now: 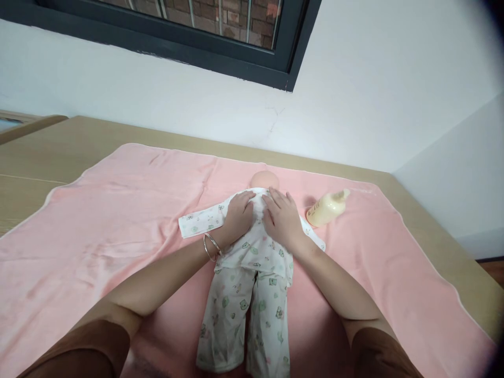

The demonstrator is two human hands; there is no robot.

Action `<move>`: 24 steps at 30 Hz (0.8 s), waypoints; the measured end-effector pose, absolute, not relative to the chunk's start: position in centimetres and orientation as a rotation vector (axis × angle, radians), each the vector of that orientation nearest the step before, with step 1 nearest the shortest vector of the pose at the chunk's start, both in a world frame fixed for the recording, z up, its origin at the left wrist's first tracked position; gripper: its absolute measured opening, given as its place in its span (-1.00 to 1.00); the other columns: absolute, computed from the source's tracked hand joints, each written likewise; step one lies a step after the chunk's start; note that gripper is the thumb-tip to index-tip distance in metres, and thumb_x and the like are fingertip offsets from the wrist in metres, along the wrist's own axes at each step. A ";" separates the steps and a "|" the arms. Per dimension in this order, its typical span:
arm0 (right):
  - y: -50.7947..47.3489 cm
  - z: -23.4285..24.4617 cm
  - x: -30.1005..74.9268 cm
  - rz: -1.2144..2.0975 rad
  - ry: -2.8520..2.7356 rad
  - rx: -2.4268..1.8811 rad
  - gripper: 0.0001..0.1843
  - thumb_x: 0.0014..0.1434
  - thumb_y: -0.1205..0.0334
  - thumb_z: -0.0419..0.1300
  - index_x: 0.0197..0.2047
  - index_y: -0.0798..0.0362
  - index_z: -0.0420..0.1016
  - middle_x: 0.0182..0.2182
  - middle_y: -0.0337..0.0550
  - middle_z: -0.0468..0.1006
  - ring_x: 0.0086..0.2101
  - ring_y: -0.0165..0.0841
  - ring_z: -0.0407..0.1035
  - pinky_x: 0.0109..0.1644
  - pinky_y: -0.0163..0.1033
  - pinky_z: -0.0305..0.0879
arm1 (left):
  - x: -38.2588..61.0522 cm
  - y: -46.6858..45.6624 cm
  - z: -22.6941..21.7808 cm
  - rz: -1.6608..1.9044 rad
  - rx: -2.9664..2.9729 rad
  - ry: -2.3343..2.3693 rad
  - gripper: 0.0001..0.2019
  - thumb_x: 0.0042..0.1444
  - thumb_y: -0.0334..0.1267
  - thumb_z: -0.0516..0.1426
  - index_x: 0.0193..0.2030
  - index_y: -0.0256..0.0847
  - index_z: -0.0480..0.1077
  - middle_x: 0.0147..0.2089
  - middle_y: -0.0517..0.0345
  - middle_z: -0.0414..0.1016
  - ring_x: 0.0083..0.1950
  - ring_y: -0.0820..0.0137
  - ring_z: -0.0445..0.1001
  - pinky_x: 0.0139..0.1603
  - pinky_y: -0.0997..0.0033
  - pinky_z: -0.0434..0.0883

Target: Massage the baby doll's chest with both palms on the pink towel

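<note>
A baby doll lies on a pink blanket, dressed in a white pajama top and matching pajama pants with small green and pink prints. Only the rounded head shows beyond the collar; no face is visible. My left hand rests on the left side of the doll's upper body, fingers stretched out flat. On the opposite side, my right hand lies flat with its fingers spread near the collar. Both palms touch the top and cover part of it. Two bangles circle my left wrist.
Right of the doll stands a pale yellow pump bottle. The pink blanket covers most of a wooden table. Behind it rises a white wall with a dark-framed window.
</note>
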State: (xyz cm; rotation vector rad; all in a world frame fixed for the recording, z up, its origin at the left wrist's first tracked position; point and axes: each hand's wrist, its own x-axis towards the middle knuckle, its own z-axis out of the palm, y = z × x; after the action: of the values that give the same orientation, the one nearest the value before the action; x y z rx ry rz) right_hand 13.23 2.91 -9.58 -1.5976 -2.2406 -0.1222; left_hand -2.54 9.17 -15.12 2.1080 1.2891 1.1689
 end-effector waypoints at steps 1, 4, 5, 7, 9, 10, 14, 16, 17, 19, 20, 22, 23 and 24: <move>2.7 -8.8 13.6 -0.188 -2.203 -1.596 -0.50 0.39 0.29 -0.08 0.30 0.16 0.39 0.41 0.16 0.24 0.36 -0.09 0.18 0.49 0.19 -0.07 | -2.5 9.1 -15.0 1.149 2.179 1.292 -0.61 0.29 -0.33 -0.08 0.13 -0.23 0.45 0.23 -0.09 0.54 0.30 0.19 0.44 0.39 -0.05 0.35; 1.6 -6.0 15.2 -0.298 -2.056 -1.551 -0.50 0.40 0.28 -0.10 0.31 0.14 0.38 0.41 0.14 0.25 0.36 -0.17 0.20 0.50 0.14 -0.07 | -2.2 8.2 -14.6 1.081 2.375 1.317 -0.59 0.33 -0.33 -0.10 0.20 -0.25 0.40 0.31 -0.14 0.46 0.40 0.14 0.35 0.45 -0.10 0.26; 1.2 -5.0 16.0 -0.305 -2.000 -1.531 -0.50 0.41 0.26 -0.10 0.31 0.13 0.38 0.40 0.12 0.27 0.36 -0.18 0.20 0.50 0.14 -0.05 | -2.1 7.6 -14.5 1.044 2.434 1.327 -0.59 0.34 -0.31 -0.08 0.24 -0.27 0.37 0.34 -0.18 0.42 0.43 0.09 0.31 0.47 -0.13 0.23; 0.3 -2.9 18.0 -0.259 -1.900 -1.530 -0.50 0.41 0.21 -0.08 0.31 0.10 0.40 0.38 0.10 0.31 0.37 -0.17 0.20 0.49 0.16 0.01 | -1.9 5.9 -14.1 0.958 2.553 1.314 -0.56 0.34 -0.27 -0.02 0.31 -0.31 0.31 0.42 -0.29 0.30 0.49 -0.05 0.20 0.47 -0.25 0.18; -0.7 -1.1 20.5 -0.193 -1.801 -1.584 -0.48 0.41 0.15 -0.08 0.34 0.05 0.38 0.39 0.06 0.29 0.36 -0.15 0.21 0.42 0.19 0.14 | -1.6 3.7 -13.5 0.872 2.683 1.205 -0.52 0.29 -0.21 0.09 0.32 -0.31 0.31 0.46 -0.35 0.21 0.52 -0.22 0.11 0.45 -0.43 0.13; -1.2 -0.4 21.9 -0.162 -1.762 -1.621 -0.47 0.42 0.11 -0.09 0.36 0.01 0.35 0.39 0.03 0.30 0.37 -0.13 0.20 0.38 0.20 0.21 | -1.4 2.6 -13.1 0.835 2.738 1.107 -0.52 0.24 -0.22 0.15 0.29 -0.28 0.35 0.47 -0.32 0.21 0.52 -0.24 0.08 0.46 -0.45 0.09; -2.6 0.9 27.1 -0.079 -1.651 -1.903 -0.44 0.43 0.04 -0.08 0.40 0.00 0.31 0.29 0.07 0.45 0.27 -0.04 0.34 0.23 0.18 0.36 | 0.8 -0.4 -9.9 0.597 2.559 0.607 -0.60 0.20 -0.19 0.23 0.19 -0.11 0.46 0.41 -0.12 0.36 0.49 -0.06 0.22 0.49 -0.18 0.21; -2.6 0.7 28.7 -0.029 -1.713 -2.026 -0.49 0.41 0.10 -0.06 0.32 0.01 0.41 0.20 0.08 0.53 0.18 -0.04 0.44 0.13 0.09 0.43 | 3.3 -0.3 -7.7 0.552 2.134 0.547 -0.64 0.27 -0.08 0.17 0.17 -0.04 0.46 0.31 0.00 0.48 0.41 0.03 0.35 0.41 -0.09 0.35; -2.4 0.5 29.1 0.015 -1.773 -2.065 -0.52 0.39 0.15 -0.06 0.26 0.00 0.46 0.15 0.06 0.57 0.12 -0.06 0.48 0.08 0.04 0.45 | 4.8 0.1 -6.6 0.554 1.878 0.547 -0.69 0.26 -0.05 0.17 0.08 -0.06 0.49 0.22 0.01 0.55 0.36 0.04 0.41 0.37 -0.08 0.39; -1.9 0.2 29.2 0.100 -1.879 -2.112 -0.55 0.35 0.27 -0.06 0.18 -0.01 0.51 0.12 0.02 0.60 0.07 -0.10 0.52 0.02 -0.03 0.45 | 8.2 1.7 -4.8 0.570 1.304 0.487 -0.71 0.34 -0.06 0.05 -0.03 -0.17 0.50 0.08 -0.07 0.60 0.29 0.11 0.48 0.34 0.01 0.41; -1.5 0.1 28.9 0.124 -1.909 -2.133 -0.54 0.32 0.32 -0.06 0.16 0.00 0.51 0.14 0.02 0.59 0.08 -0.11 0.51 0.01 -0.05 0.44 | 9.9 2.6 -4.2 0.528 1.041 0.497 -0.64 0.37 -0.04 -0.02 -0.07 -0.22 0.49 0.02 -0.13 0.61 0.23 0.15 0.52 0.29 0.07 0.44; -0.9 0.2 28.0 0.110 -1.926 -2.189 -0.52 0.27 0.40 -0.07 0.12 0.04 0.53 0.18 0.05 0.55 0.11 -0.10 0.49 0.00 -0.08 0.42 | 12.7 4.3 -3.6 0.439 0.705 0.528 -0.55 0.38 0.01 -0.10 -0.14 -0.31 0.47 -0.06 -0.21 0.58 0.08 0.17 0.58 0.12 0.18 0.51; -0.7 0.3 27.5 0.089 -1.921 -2.229 -0.53 0.25 0.43 -0.07 0.08 0.06 0.54 0.15 0.08 0.57 0.09 -0.09 0.50 -0.04 -0.09 0.42 | 13.7 5.0 -3.5 0.448 0.608 0.535 -0.54 0.38 0.00 -0.11 -0.15 -0.31 0.46 -0.08 -0.21 0.57 0.02 0.20 0.59 0.05 0.23 0.52; -0.5 0.4 27.0 0.072 -1.911 -2.277 -0.54 0.24 0.45 -0.07 0.03 0.07 0.56 0.09 0.10 0.61 0.04 -0.08 0.53 -0.10 -0.11 0.41 | 14.4 5.5 -3.5 0.457 0.541 0.542 -0.54 0.38 0.00 -0.12 -0.14 -0.32 0.46 -0.09 -0.20 0.57 -0.02 0.21 0.59 -0.01 0.26 0.53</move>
State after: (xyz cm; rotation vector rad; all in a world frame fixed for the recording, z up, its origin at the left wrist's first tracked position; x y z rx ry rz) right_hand 27.02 -0.52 0.39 -2.2770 -1.9109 0.0719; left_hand 14.45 5.46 -3.54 0.5410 0.5418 0.4568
